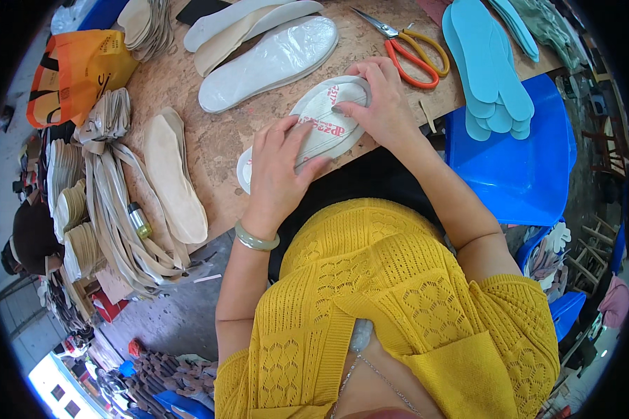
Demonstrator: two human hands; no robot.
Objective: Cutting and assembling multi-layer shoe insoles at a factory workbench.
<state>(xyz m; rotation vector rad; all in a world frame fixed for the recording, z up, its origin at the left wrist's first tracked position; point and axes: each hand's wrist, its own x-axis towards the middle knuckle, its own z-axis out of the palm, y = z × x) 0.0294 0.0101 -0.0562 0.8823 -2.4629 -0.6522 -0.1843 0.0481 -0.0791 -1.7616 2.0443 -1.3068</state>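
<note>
We have a white, red-printed, foot-shaped insole [328, 142] at the brown wooden table's [220, 143] near edge, long axis slanting away rightward; our right hand [381, 98] grasps its broad end, our left hand's [278, 160] fingers overlie its narrower half, grip unclear.

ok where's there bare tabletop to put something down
Bare tabletop shows between the beige insole stack and the held white insole, with another patch between the plastic-wrapped insole and scissors. Crowded: the left side, with straps, and far right, with turquoise insoles.
</note>
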